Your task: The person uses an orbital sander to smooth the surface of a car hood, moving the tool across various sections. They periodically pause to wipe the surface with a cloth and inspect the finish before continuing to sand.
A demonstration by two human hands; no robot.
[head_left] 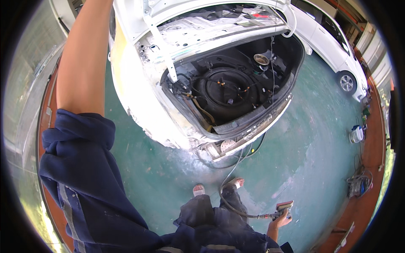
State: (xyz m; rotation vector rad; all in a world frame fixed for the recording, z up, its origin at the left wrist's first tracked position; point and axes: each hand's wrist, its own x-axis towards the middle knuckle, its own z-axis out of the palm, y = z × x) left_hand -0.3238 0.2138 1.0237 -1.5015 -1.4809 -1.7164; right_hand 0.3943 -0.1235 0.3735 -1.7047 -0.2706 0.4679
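Observation:
My left forearm [80, 67] reaches up along the left side, with the hand beyond the top edge. At lower right, my right hand [283, 218] grips a pneumatic sander [285, 207] fed by a hose [236, 209]. In front of me stands a white car [139, 105] with bare and filler patches on its bodywork and its trunk lid [127, 12] raised. The open trunk [278, 76] shows a black round spare-wheel well [228, 90], loose wires and a can [261, 61]. A sanding disc [227, 146] lies on the stripped rear bumper area.
A second white car [325, 38] stands at upper right. Along the right edge are a white bucket [356, 135] and a machine [357, 185] with coiled hose. Hose loops lie on the green floor [303, 147] under the bumper. A translucent wall [29, 105] runs along the left.

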